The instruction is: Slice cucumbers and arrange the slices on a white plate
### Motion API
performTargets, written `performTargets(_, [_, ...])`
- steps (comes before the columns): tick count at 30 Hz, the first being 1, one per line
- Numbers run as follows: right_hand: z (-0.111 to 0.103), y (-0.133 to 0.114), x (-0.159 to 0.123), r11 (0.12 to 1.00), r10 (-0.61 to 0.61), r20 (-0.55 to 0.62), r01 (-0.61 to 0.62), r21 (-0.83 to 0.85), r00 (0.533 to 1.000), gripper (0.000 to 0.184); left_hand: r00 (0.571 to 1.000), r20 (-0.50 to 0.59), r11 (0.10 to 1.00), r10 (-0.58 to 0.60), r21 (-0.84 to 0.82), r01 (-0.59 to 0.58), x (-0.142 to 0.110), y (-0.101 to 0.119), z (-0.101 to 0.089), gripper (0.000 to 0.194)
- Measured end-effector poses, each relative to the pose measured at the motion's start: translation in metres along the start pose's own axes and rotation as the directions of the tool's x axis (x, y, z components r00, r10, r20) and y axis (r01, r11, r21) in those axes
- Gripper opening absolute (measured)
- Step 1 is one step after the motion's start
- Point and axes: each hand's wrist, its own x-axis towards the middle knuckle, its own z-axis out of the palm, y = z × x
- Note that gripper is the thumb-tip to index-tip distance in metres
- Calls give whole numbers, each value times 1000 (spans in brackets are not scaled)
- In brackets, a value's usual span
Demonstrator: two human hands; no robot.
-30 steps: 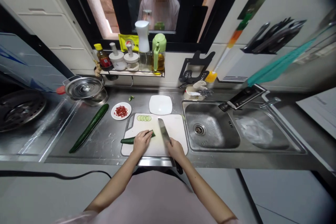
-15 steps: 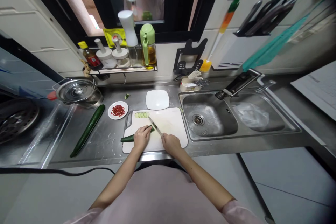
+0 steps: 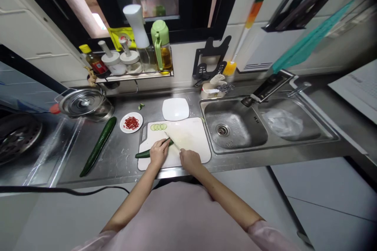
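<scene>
"First, state the grip on each side."

"My left hand [image 3: 159,152] is closed over the cut cucumber [image 3: 143,154], fingers bent on top near its right end. My right hand [image 3: 190,161] is wrapped round the knife [image 3: 173,141]; my fist hides the handle."

"Where is the cucumber, and what is hard to make out?"

"It lies on the left half of the cutting board [image 3: 194,133], its left end just past the board's edge. My left hand covers its middle. The blade shows nearly edge-on, close by the right end; I cannot tell whether the two touch."

"Give the edges and the room for moving."

"A row of slices [image 3: 158,127] lies just beyond the knife tip, near the far edge. A white plate [image 3: 175,109] sits right behind that edge. Between my right fist and the sink [image 3: 235,121], bare board leaves room sideways. To the left, open counter [image 3: 123,164] separates the board from a whole cucumber [image 3: 98,147]."
</scene>
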Motion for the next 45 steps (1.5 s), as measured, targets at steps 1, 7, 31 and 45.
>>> performTargets(1, [1, 0, 0, 1000, 1, -1, -1, -2, 1000, 33, 1000, -13, 1000, 12, 7, -11, 0, 0, 0, 27])
performTargets(7, [3, -6, 1, 1000, 18, 24, -17, -14, 1000, 31, 999, -32, 999, 42, 16, -42, -1, -2, 3, 26])
performTargets(31, [2, -15, 8, 1000, 7, 46, -8, 8, 999, 29, 997, -36, 997, 75, 4, -75, -1, -6, 6, 24])
performTargets(45, [2, -15, 16, 1000, 7, 51, -8, 20, 999, 28, 995, -19, 995, 98, 9, -98, -1, -7, 5, 26])
